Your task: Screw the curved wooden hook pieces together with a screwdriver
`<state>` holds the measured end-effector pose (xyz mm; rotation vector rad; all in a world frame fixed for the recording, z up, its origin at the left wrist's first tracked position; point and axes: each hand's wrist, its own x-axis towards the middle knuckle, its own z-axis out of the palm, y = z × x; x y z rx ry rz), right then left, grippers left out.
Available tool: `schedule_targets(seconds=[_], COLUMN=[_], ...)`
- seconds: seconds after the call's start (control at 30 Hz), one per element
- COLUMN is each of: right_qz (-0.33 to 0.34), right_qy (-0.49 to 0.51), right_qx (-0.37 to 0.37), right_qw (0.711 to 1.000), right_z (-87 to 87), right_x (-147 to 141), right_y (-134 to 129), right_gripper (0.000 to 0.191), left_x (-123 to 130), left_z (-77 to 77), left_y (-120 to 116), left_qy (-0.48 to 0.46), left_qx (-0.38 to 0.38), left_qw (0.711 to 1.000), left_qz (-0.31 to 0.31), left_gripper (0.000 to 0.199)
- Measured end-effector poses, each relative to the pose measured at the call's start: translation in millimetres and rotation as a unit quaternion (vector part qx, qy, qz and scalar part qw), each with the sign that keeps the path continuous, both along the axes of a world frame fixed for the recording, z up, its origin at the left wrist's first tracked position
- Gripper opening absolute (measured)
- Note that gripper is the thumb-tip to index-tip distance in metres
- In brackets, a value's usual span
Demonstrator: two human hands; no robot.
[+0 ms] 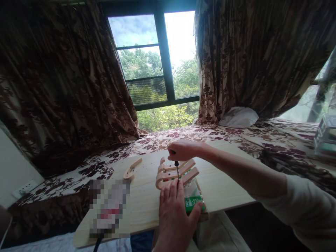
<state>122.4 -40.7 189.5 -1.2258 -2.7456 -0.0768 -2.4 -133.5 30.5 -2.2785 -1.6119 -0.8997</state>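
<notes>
My right hand (181, 150) is closed round the dark handle of a screwdriver (177, 168). The screwdriver stands nearly upright, its tip down among pale curved wooden pieces (170, 175) joined side by side. My left hand (173, 210) lies with fingers stretched over the near edge of the wood, fingertips beside the screwdriver tip. Its thumb is spread apart, over a green and white printed packet (193, 199) under the wood. The exact spot where the tip meets the wood is hidden by my fingers. A separate hook-shaped wooden piece (131, 169) lies on the board to the left.
A pale wooden board (223, 178) serves as the work surface. A blurred-out object (110, 210) with a black cable rests at its left. Beyond are a flower-patterned cover (168, 138), a window, curtains (52, 80) and a white plastic bag (238, 117). A clear box (325, 136) stands far right.
</notes>
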Motion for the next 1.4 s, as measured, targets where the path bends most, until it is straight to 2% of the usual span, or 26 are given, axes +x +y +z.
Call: schedule_targets(seconds=[0.1, 0.23, 0.33, 0.57, 0.7, 0.8, 0.87, 1.0, 1.13, 1.3, 1.4], right_qz=[-0.018, 0.029, 0.054, 0.011, 0.017, 0.042, 0.049, 0.028, 0.004, 0.057, 0.088], right_qy=[0.007, 0.004, 0.01, 0.03, 0.021, 0.007, 0.003, 0.009, 0.019, 0.031, 0.039], right_qx=[-0.005, -0.056, -0.079, -0.047, -0.045, -0.07, -0.083, -0.08, -0.051, -0.042, -0.041], right_qw=[1.0, 0.998, 0.995, 0.998, 0.999, 0.997, 0.995, 0.996, 0.999, 0.997, 0.995], right_z=[0.4, 9.4, 11.1, -1.2, 4.7, 12.1, 14.0, 8.6, 3.0, 7.8, 8.6], right_x=[2, 6, 7, 4, 5, 7, 6, 3, 0, 3, 5], right_y=[3, -5, -9, 5, 1, -7, -10, -4, 4, -3, -9], right_gripper=[0.028, 0.024, 0.02, 0.023, 0.026, 0.02, 0.017, 0.019, 0.023, 0.023, 0.017], left_x=[-1, -5, -4, -1, -5, -6, -4, 2, -1, -10, -8], left_z=[-3.3, -6.8, -6.1, -6.9, -9.9, -10.0, -8.8, -5.9, -8.1, -12.6, -10.9], left_y=[2, 5, 5, 3, 6, 7, 6, 2, 4, 8, 6], left_qy=[0.004, 0.056, 0.062, 0.009, 0.019, 0.054, 0.041, -0.02, -0.022, 0.031, 0.023], left_qx=[0.026, 0.065, 0.062, 0.044, 0.066, 0.079, 0.076, 0.047, 0.028, 0.03, 0.029], left_qw=[1.0, 0.996, 0.996, 0.999, 0.998, 0.995, 0.996, 0.999, 0.999, 0.999, 0.999], left_qz=[0.002, -0.013, -0.01, 0.0, -0.009, -0.02, -0.011, -0.002, -0.004, -0.027, -0.031], left_gripper=[0.067, 0.066, 0.066, 0.066, 0.066, 0.066, 0.066, 0.068, 0.069, 0.067, 0.068])
